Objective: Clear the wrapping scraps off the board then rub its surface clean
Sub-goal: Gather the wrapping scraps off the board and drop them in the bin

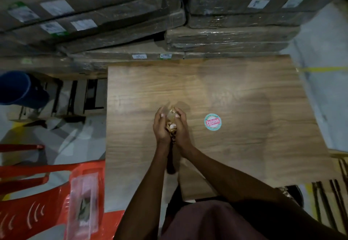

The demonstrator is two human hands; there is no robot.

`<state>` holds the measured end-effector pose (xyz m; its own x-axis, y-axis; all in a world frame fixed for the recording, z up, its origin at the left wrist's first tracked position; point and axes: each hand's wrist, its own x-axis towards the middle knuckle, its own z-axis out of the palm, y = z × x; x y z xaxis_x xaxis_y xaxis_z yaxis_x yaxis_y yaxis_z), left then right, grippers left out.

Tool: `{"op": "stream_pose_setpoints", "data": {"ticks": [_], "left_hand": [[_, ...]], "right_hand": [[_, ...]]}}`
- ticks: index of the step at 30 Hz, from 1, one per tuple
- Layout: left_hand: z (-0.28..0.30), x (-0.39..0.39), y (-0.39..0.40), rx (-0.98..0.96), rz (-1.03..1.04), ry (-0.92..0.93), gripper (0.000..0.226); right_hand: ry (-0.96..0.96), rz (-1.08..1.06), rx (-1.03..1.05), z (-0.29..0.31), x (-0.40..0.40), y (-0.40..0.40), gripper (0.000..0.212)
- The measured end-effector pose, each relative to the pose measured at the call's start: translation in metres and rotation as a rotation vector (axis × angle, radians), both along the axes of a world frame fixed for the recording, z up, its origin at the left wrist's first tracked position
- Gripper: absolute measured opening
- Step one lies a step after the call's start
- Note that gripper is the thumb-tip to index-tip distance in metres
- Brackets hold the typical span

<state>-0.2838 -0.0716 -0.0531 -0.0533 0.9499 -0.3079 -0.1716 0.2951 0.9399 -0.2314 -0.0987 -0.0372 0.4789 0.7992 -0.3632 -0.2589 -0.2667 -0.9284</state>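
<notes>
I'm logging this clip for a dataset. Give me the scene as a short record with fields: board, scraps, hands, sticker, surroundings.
board: wood-grain board, lying flat
scraps: crumpled wad, pressed between both hands above the board
left hand: curled round the wad
right hand: curled round the wad
sticker: round sticker on the board, right of the hands
surroundings: wrapped packs stacked behind; red chair and blue bucket at left

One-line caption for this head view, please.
Both hands squeeze a wad of wrapping scraps above the wooden board.
</notes>
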Motion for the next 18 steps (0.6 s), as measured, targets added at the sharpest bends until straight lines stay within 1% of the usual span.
{"op": "stream_pose_setpoints", "data": {"ticks": [2, 4, 6, 8, 10, 12, 14, 16, 18], "left_hand": [[0.011, 0.001, -0.015, -0.007, 0.006, -0.07, 0.042], [0.022, 0.005, -0.029, -0.002, -0.009, -0.096, 0.031], [0.038, 0.014, -0.044, 0.034, -0.04, -0.107, 0.023], [0.057, 0.027, -0.062, 0.075, -0.083, -0.075, 0.019], [0.078, 0.044, -0.078, 0.088, -0.108, -0.058, 0.016], [0.102, 0.062, -0.091, 0.125, -0.155, -0.063, 0.017], [0.117, 0.082, -0.102, 0.114, -0.235, -0.163, 0.019], [0.128, 0.102, -0.114, 0.075, -0.26, -0.246, 0.018], [0.135, 0.12, -0.126, 0.087, -0.284, -0.245, 0.013]], "right_hand": [[0.016, -0.037, 0.054, 0.011, -0.001, -0.014, 0.041], [0.032, -0.075, 0.118, 0.028, 0.002, -0.028, 0.037], [0.041, -0.113, 0.18, 0.043, 0.009, -0.043, 0.03], [0.053, -0.181, 0.212, 0.057, 0.021, -0.06, 0.023], [0.058, -0.277, 0.218, 0.073, 0.036, -0.077, 0.023], [0.033, -0.335, 0.23, 0.087, 0.052, -0.092, 0.021], [-0.031, -0.368, 0.248, 0.099, 0.069, -0.106, 0.023], [-0.065, -0.395, 0.28, 0.111, 0.087, -0.117, 0.03], [-0.12, -0.426, 0.301, 0.12, 0.104, -0.128, 0.036]]}}
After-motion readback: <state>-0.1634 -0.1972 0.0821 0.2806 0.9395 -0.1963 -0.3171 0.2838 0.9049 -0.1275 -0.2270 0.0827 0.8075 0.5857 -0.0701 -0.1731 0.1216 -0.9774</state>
